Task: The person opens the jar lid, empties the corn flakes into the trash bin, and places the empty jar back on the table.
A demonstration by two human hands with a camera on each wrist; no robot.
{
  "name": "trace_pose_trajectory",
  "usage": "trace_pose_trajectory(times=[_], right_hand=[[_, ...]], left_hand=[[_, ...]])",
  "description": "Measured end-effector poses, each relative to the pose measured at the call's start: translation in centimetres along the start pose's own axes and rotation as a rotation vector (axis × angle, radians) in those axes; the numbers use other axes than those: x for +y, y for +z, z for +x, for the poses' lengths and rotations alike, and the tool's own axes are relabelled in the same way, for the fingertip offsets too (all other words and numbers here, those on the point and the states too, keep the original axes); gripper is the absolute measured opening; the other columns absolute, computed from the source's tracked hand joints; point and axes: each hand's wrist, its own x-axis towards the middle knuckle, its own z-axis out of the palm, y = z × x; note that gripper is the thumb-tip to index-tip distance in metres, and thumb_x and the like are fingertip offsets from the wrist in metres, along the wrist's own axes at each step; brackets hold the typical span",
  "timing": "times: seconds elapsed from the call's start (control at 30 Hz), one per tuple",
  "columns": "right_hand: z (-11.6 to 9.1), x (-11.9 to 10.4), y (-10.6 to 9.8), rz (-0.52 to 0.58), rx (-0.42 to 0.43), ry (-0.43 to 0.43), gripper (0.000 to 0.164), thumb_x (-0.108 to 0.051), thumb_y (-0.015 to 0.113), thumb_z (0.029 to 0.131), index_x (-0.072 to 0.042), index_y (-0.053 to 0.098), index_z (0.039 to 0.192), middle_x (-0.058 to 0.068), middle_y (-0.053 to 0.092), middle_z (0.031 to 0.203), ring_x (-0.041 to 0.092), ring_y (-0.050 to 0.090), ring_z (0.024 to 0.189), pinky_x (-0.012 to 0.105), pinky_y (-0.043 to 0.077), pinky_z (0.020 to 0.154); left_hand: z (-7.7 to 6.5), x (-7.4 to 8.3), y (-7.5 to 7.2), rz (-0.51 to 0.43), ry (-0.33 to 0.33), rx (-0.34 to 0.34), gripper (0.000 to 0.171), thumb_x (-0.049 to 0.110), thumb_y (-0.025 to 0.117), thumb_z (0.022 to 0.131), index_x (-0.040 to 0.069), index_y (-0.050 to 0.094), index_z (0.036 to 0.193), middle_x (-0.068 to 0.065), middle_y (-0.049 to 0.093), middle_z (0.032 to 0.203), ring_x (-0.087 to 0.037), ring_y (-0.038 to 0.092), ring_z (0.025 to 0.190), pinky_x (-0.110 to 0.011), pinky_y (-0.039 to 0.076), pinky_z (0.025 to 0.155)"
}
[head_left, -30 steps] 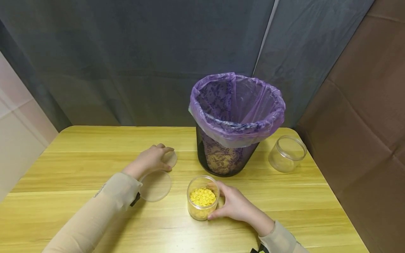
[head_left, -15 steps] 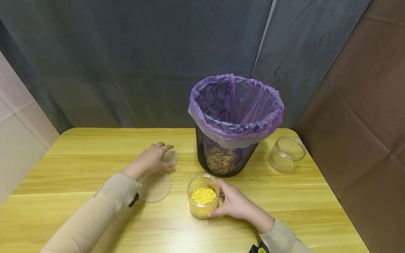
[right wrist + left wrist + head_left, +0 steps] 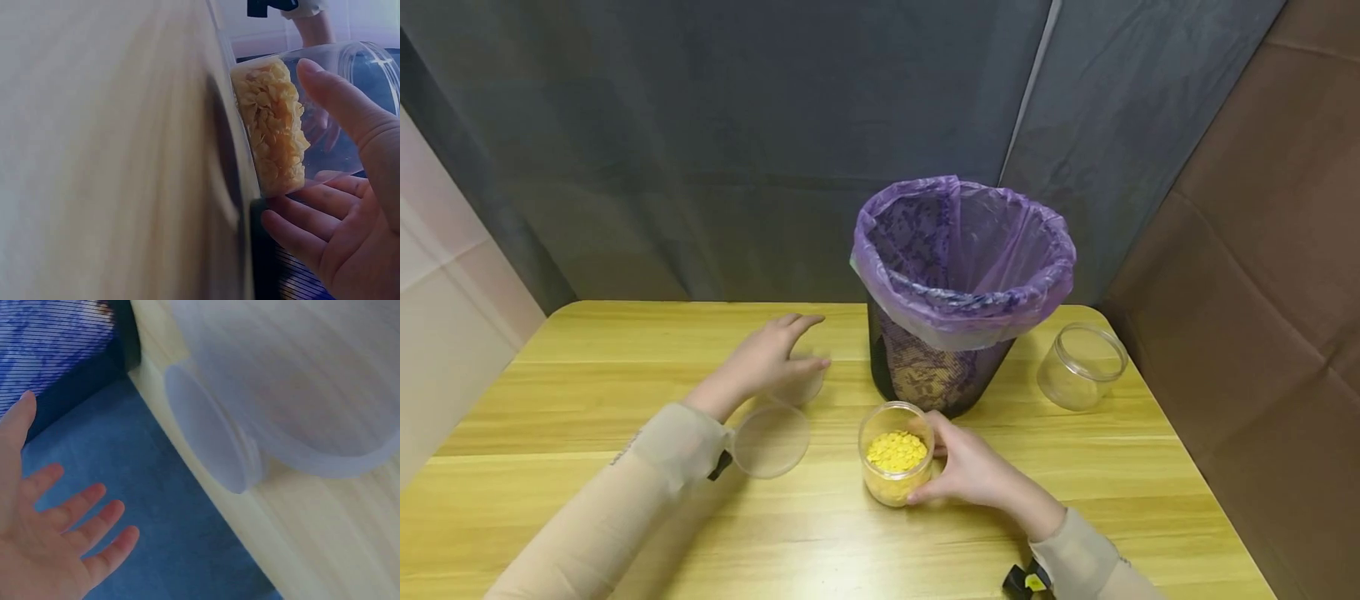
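Observation:
My right hand [image 3: 970,468] grips a clear plastic jar [image 3: 889,492] round its right side, thumb in front and fingers behind. Small flat yellow flakes [image 3: 897,452] fill its lower half; the right wrist view shows the flakes [image 3: 272,128] packed at the bottom, close over the table. My left hand [image 3: 760,358] hovers at the left with fingers spread and nothing in them. Beneath its fingers lies one round clear lid [image 3: 801,387], partly covered by the hand. Another clear lid [image 3: 771,442] sits nearer, beside the wrist. Both lids appear large in the left wrist view.
A black mesh bin [image 3: 880,367] with a purple liner bag [image 3: 970,312] stands behind the jar. An open clear jar [image 3: 1078,379] with nothing in it is at the table's right. Dark cloth [image 3: 700,150] hangs behind the wooden table [image 3: 550,483].
My left hand has drawn up from the farther lid, its fingers straightening and spreading. My right hand has moved the jar of flakes slightly up and to the right.

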Motion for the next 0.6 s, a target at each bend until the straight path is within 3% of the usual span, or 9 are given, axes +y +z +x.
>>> trace_pose_trajectory(times=[0.37, 0.6], right_hand=[[-1.0, -1.8, -2.7, -0.136, 0.141, -0.052, 0.085, -0.036, 0.092, 0.056, -0.009, 0.05, 0.125, 0.007, 0.058, 0.127, 0.024, 0.055, 0.116, 0.045, 0.041, 0.098], [-1.9, -3.5, -4.5, -0.154, 0.224, -0.097, 0.084, -0.032, 0.094, 0.054, -0.007, 0.051, 0.123, 0.008, 0.06, 0.123, 0.026, 0.057, 0.113, 0.045, 0.044, 0.095]], left_hand=[[0.3, 2.6, -1.8, -0.068, 0.044, 0.089, 0.077, 0.051, 0.065, 0.087, 0.015, 0.034, 0.148, -0.016, 0.04, 0.144, -0.037, 0.039, 0.129, -0.058, 0.036, 0.099], [0.5, 4.4, -3.1, -0.136, 0.093, 0.175, 0.082, 0.053, 0.066, 0.085, 0.014, 0.033, 0.149, -0.011, 0.037, 0.148, -0.033, 0.035, 0.133, -0.054, 0.032, 0.103]])
